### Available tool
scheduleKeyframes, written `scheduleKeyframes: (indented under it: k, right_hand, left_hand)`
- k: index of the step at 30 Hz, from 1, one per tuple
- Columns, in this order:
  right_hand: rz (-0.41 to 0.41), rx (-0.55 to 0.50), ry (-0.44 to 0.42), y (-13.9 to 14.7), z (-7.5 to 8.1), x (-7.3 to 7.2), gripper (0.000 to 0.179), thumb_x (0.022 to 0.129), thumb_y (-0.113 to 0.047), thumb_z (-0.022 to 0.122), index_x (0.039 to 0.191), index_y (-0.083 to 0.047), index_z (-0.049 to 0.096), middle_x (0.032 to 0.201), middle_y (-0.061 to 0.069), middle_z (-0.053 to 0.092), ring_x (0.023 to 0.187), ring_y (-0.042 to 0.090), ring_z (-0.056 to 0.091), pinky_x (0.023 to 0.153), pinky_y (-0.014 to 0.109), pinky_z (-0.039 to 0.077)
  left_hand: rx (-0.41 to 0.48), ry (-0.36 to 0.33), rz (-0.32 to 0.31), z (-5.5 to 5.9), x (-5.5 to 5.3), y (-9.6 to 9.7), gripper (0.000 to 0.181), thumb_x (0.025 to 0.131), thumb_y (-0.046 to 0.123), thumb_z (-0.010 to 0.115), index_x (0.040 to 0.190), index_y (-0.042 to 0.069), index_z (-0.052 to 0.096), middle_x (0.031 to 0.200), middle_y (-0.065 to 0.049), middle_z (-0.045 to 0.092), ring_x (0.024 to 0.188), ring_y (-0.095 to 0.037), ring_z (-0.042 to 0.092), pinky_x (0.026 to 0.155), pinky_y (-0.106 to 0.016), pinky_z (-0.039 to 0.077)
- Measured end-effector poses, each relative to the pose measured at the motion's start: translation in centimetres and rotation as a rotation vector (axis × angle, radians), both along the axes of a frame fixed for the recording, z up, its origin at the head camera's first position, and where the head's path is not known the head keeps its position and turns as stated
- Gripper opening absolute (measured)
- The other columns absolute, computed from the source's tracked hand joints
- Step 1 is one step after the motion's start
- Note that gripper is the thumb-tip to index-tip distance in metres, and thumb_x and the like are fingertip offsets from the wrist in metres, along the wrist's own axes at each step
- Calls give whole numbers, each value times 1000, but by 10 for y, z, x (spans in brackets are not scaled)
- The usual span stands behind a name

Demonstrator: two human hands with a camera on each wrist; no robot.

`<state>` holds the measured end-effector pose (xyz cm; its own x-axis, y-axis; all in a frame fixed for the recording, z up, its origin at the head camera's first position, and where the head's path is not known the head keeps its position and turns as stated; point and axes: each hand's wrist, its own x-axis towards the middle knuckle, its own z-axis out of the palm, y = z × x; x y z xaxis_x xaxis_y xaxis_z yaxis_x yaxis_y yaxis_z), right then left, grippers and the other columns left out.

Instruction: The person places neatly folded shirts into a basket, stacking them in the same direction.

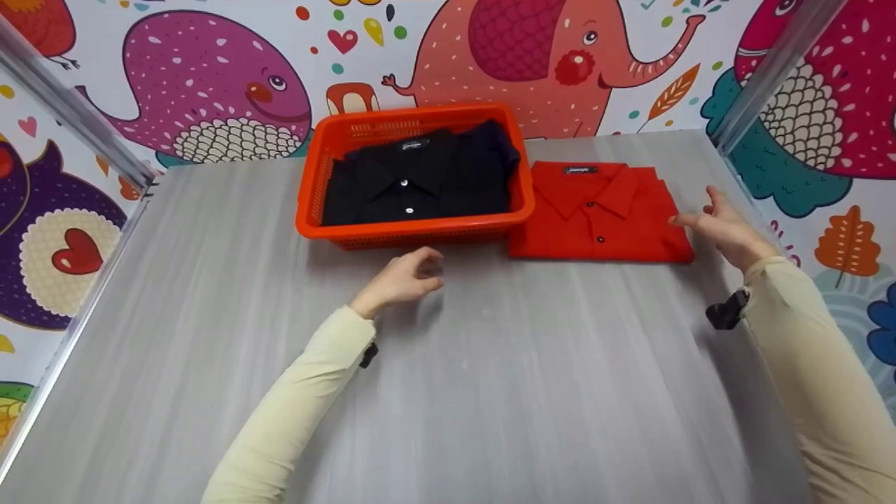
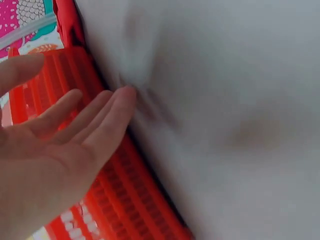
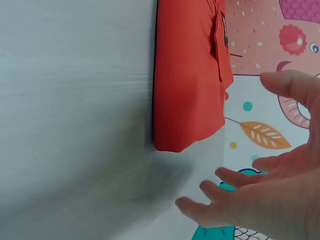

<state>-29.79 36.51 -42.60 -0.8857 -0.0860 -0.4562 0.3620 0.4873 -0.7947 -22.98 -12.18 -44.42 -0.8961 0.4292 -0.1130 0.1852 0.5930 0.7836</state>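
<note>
A folded red shirt (image 1: 630, 227) with a collar and dark buttons lies flat on the table, against the right side of an orange plastic basket (image 1: 427, 229). Inside the basket is a folded black shirt (image 1: 434, 182), collar up, with white buttons. My left hand (image 1: 406, 278) hovers in front of the basket's near wall, fingers loosely bent and holding nothing. Off the shirt's right edge, my right hand (image 1: 724, 227) is spread with thumb and fingers apart, also holding nothing. In the right wrist view the red shirt (image 3: 187, 85) stands apart from the fingertips.
The grey table (image 1: 490, 378) runs up to a printed wall (image 1: 378, 70) at the back, with panels and metal corner posts (image 1: 777, 77) at both sides. A dark navy garment (image 1: 493, 143) lies at the basket's right, partly covered by the black shirt.
</note>
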Motion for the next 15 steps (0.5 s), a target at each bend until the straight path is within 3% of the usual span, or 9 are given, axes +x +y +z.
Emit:
scheduleKeyframes:
  k: [8,15]
  right_hand:
    - [-12,-55,-17,-5,-7,-6,116,92,-38,63,138,-23,-43,150,13,-37,139,38,-26,108,63,0]
    - [7,-107,-46,-10,-5,-12,116,93,-36,63,136,-27,-44,150,12,-38,139,37,-26,111,59,4]
  left_hand:
    - [-115,27,-28,3,-14,43,41,88,12,65,125,-4,55,123,-19,60,117,-31,55,98,-39,42]
    - [-144,18,-25,-1,-27,75,41,88,13,64,124,-5,57,121,-19,61,114,-30,56,97,-36,42]
